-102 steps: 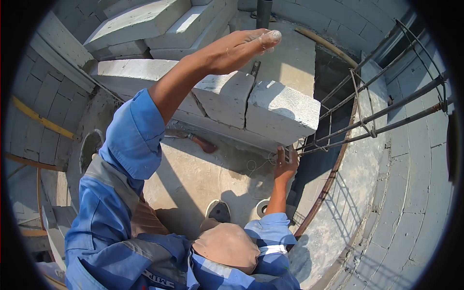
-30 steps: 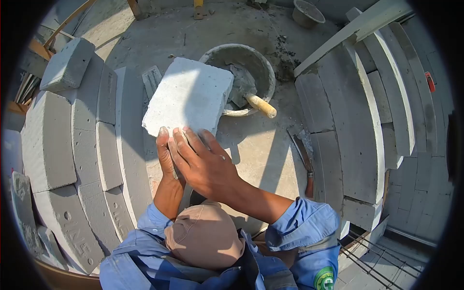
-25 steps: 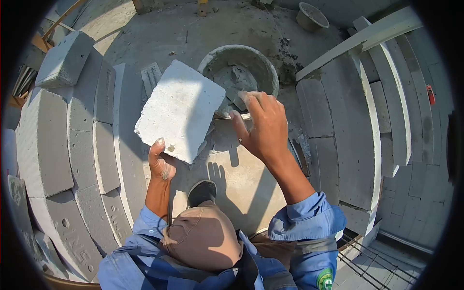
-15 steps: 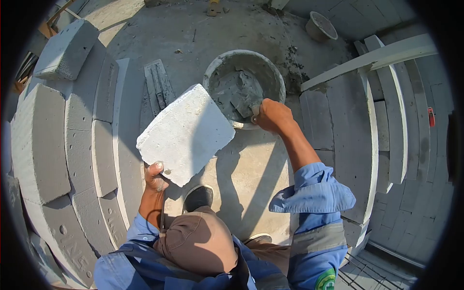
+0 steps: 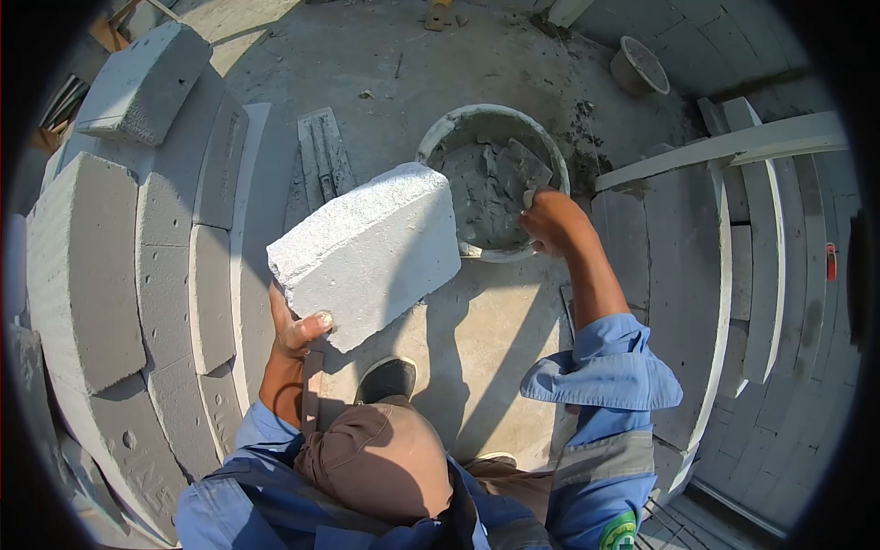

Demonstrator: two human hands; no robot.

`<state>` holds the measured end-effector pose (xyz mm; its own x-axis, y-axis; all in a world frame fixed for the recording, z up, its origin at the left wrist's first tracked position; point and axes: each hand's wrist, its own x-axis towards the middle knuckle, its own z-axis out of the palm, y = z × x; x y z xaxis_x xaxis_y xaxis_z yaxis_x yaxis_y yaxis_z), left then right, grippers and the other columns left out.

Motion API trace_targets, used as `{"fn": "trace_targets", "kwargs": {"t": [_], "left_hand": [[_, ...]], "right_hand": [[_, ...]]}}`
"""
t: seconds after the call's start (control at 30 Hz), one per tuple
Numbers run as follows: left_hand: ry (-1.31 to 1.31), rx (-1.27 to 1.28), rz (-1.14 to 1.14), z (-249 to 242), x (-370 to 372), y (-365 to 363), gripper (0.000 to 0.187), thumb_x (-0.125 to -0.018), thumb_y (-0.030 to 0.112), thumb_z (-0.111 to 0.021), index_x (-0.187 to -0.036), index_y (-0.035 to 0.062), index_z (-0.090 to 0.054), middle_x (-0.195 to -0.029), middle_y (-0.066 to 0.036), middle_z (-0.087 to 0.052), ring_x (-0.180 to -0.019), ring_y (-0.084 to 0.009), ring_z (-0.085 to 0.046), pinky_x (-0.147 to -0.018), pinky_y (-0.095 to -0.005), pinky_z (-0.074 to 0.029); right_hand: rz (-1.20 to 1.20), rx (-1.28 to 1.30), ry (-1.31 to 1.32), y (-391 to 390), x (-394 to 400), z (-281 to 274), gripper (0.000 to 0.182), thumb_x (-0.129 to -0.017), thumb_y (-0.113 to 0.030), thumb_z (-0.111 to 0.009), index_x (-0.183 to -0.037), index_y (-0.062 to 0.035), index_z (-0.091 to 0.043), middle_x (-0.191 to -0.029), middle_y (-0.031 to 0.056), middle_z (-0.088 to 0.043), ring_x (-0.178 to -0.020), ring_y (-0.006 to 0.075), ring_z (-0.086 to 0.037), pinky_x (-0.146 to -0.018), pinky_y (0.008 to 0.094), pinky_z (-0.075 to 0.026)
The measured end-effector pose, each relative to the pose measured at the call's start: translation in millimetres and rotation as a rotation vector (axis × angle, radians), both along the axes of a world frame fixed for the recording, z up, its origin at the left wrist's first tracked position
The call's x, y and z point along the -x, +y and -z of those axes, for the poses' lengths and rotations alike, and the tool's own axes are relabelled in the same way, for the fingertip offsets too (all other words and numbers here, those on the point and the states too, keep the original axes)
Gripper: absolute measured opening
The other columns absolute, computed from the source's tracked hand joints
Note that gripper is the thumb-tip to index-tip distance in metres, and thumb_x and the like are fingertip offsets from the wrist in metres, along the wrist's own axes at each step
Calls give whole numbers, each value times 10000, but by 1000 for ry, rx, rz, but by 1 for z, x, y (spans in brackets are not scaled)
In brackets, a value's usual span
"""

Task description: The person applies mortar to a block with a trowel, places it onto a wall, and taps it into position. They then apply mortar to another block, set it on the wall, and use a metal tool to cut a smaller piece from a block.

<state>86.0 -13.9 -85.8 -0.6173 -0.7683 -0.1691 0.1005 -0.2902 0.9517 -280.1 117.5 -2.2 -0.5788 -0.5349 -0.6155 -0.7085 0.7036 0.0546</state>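
Note:
My left hand (image 5: pixel 301 332) is closed round the lower left corner of a light grey aerated concrete block (image 5: pixel 390 261). The block is tilted, with its rough broken edge facing up, and hangs over the floor in front of my knee. My right hand (image 5: pixel 557 223) grips the handle of a trowel (image 5: pixel 530 167) at the near right side of a round bucket (image 5: pixel 431 137). The trowel's blade lies against wet grey mortar (image 5: pixel 481 197) inside the bucket, partly coated with it. The block's far right corner overlaps the bucket's near left rim in view.
Stacked blocks (image 5: pixel 101 266) rise on my left, with one loose block (image 5: pixel 147 82) on top. A long grooved tool (image 5: pixel 324 156) lies behind the held block. Block walls (image 5: pixel 683 284) stand on the right. A second bucket (image 5: pixel 640 66) sits at the back right.
The block has tipped so that its rough edge shows broadly. The trowel blade has moved to the right side of the bucket. The whole view has shifted slightly.

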Motion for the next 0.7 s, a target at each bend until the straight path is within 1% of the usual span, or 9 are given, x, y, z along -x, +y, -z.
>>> {"fn": "trace_targets", "kwargs": {"t": [0.03, 0.07, 0.1, 0.17, 0.2, 0.43, 0.5, 0.6, 0.7], "left_hand": [[-2, 21, -12, 0, 0, 0, 1034, -533, 382, -788, -1418, -56, -480, -1262, -175, -610, -1156, -292, -611, -1015, -397, -463], [-17, 31, 15, -3, 1, -1, 1024, -546, 382, -783, -1417, -58, -472, -1269, -169, -600, -1165, -290, -599, -1024, -399, -455], [-18, 29, 14, -1, 0, -2, 1024, -546, 382, -783, -1417, -58, -472, -1269, -169, -600, -1165, -290, -599, -1024, -399, -455], [-8, 55, 35, 3, -1, 0, 1027, -550, 378, -786, -1418, -62, -460, -1272, -165, -595, -1170, -290, -593, -1019, -400, -454], [5, 42, 28, -2, 1, 2, 1031, -552, 374, -789, -1421, -64, -447, -1273, -164, -591, -1167, -289, -591, -1012, -400, -455], [-18, 83, 95, -8, 10, -4, 1037, -557, 401, -800, -1413, -66, -446, -1276, -177, -587, -1170, -294, -587, -1007, -408, -452], [-25, 80, 85, -11, 10, -3, 1039, -557, 403, -801, -1413, -66, -445, -1274, -177, -586, -1168, -295, -587, -1007, -409, -451], [-38, 80, 79, -14, 11, -2, 1040, -557, 403, -802, -1414, -65, -443, -1270, -179, -585, -1168, -298, -587, -1010, -410, -449], [-49, 83, 85, -14, 10, -2, 1046, -559, 398, -805, -1420, -63, -433, -1269, -180, -583, -1172, -301, -585, -1018, -414, -447]], "right_hand": [[-154, -42, -205, 0, 2, -2, 378, -867, -124, -683, -1229, -16, -660, -1114, 209, -742, -990, 400, -735, -817, 462, -602], [528, 155, -360, 2, 2, -4, 270, -910, -157, -704, -1131, -5, -669, -961, 189, -730, -773, 364, -737, -622, 444, -601], [528, 153, -361, 9, -4, -6, 270, -910, -157, -704, -1131, -5, -669, -961, 189, -730, -773, 364, -737, -622, 444, -601], [1033, 549, -747, 29, -8, -11, 305, -976, -246, -671, -1035, 54, -661, -858, 112, -657, -572, 208, -630, -481, 329, -556], [1089, 549, -816, 33, -6, -7, 276, -1003, -264, -650, -1071, 2, -672, -804, 75, -621, -545, 179, -589, -471, 307, -547], [1226, 648, -927, 8, 3, 26, 266, -1023, -222, -598, -1202, -27, -624, -820, 79, -623, -532, 142, -569, -449, 287, -537], [1244, 682, -911, -3, 2, 34, 264, -999, -192, -626, -1163, 13, -597, -828, 115, -604, -538, 177, -581, -456, 316, -521], [1209, 708, -817, -16, -4, 40, 217, -1005, -234, -638, -1089, -37, -601, -801, 70, -602, -524, 137, -561, -429, 272, -494], [1249, 785, -805, -24, -14, 53, 228, -983, -226, -672, -1069, -27, -601, -770, 67, -601, -520, 149, -561, -425, 288, -481]]}}
